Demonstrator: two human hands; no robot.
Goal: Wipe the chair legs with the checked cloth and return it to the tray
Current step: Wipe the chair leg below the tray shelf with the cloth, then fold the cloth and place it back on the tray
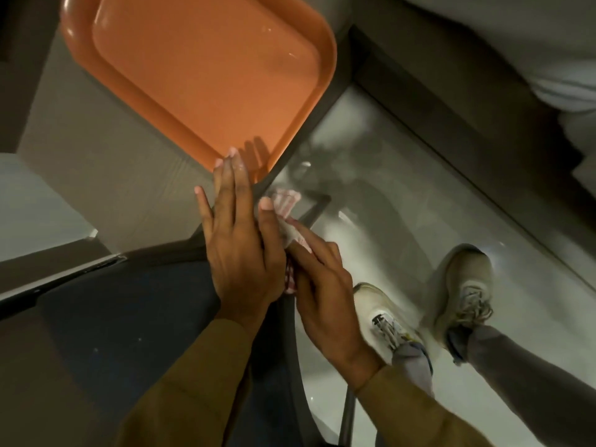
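Observation:
The pink-and-white checked cloth (288, 210) is bunched between my two hands at the front right corner of the dark chair seat (129, 301). My right hand (325, 295) grips the cloth from the right. My left hand (238, 240) lies flat with fingers straight, its thumb pressed on the cloth and its fingertips reaching the near corner of the orange tray (180, 124). The tray holds nothing and rests on a pale table. A dark chair leg (314, 209) shows just past the cloth; most of the cloth is hidden by my hands.
The pale table (106, 175) carries the tray and ends at a dark edge beside the cloth. My two feet in light sneakers (387, 321) stand on the glossy grey floor at right. A dark baseboard (467, 130) runs diagonally at far right.

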